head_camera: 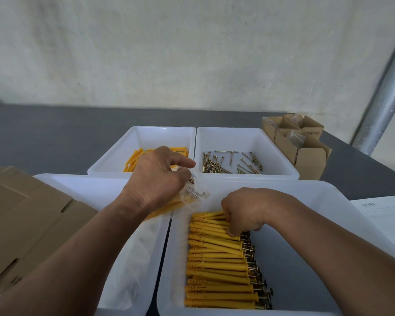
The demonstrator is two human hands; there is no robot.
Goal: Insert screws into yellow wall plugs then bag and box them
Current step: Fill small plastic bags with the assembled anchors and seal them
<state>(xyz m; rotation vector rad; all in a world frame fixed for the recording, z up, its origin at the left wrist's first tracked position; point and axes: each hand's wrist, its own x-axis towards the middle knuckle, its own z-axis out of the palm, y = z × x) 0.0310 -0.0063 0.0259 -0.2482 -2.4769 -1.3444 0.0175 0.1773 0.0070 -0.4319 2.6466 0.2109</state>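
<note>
The left hand (pixel 155 179) holds a clear bag (pixel 193 196) up over the gap between the two near tubs. Its fingers pinch the bag's top, I think to keep the mouth open so more can slide in. Some yellow plugs sit inside it.

At about 4 o'clock from the bag, the right hand (pixel 244 210) reaches down into the near right tub (pixel 328 201), fingers bent and pinching a few of the filled plugs (pixel 217 265). These lie in a neat row with their screw heads all pointing to 3 o'clock, so a bunch can be grabbed in one go.

The near left tub (pixel 82 185) seems to hold more clear bags. Up at 12 o'clock, one tub has bare yellow plugs (pixel 132 161) and the next has loose screws (pixel 214 164). A stack of flat cardboard (pixel 21 213) waits at 9 o'clock, and small boxes (pixel 306 144) stand at 2 o'clock on the grey worktop (pixel 55 128) — likely for the full bags
</note>
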